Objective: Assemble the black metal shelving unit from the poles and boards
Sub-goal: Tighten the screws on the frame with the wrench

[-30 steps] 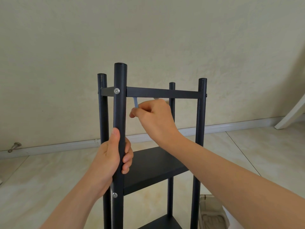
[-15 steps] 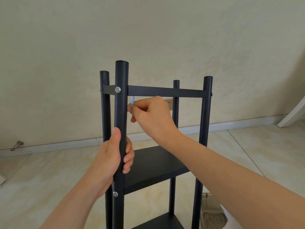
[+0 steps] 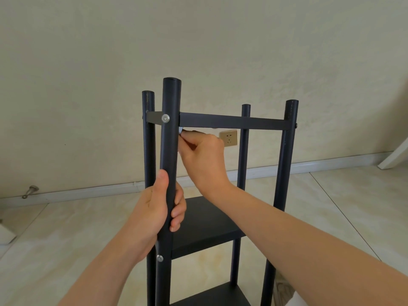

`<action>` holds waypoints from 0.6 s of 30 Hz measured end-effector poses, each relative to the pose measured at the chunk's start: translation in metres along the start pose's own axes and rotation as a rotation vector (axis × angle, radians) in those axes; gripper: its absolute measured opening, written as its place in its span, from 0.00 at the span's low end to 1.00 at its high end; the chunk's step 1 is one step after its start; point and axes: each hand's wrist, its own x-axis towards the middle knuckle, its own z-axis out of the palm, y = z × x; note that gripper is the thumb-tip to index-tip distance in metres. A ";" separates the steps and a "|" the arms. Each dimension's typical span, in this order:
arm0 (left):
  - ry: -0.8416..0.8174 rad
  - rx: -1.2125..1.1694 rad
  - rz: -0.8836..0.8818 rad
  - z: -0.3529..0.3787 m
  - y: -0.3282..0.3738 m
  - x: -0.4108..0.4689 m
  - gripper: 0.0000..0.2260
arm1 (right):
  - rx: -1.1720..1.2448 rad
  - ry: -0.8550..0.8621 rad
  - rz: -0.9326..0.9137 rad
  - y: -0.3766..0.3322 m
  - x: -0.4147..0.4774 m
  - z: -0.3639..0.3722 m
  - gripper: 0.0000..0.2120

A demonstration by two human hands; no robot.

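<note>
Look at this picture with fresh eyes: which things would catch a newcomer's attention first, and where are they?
The tall black shelving unit fills the centre, its four poles rising before a pale wall. The left hand grips the nearest pole, while the right hand pinches a small grey tool just under the top crossbar. A gold wall socket shows behind them.

Cream, rough-textured wall (image 3: 88, 62) in soft, even daylight. White skirting board (image 3: 88, 192) along its foot. Gold-coloured wall socket (image 3: 228, 138) low down. Metal door stopper (image 3: 31, 191) at far left. Glossy beige marbled floor tiles (image 3: 66, 228) below.
</note>
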 end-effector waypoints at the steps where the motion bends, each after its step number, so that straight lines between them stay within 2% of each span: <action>1: -0.002 -0.002 0.000 0.000 0.001 0.000 0.35 | -0.001 0.007 -0.002 0.000 0.000 0.001 0.15; 6: -0.017 0.003 -0.005 0.000 0.001 0.001 0.30 | 0.012 -0.057 0.063 -0.001 0.001 -0.004 0.16; 13: -0.019 -0.002 0.002 -0.001 0.001 0.000 0.35 | -0.023 -0.219 0.253 -0.012 -0.004 -0.017 0.22; 18: -0.016 0.007 -0.002 -0.001 0.001 -0.001 0.35 | -0.031 -0.234 0.254 -0.022 -0.004 -0.027 0.15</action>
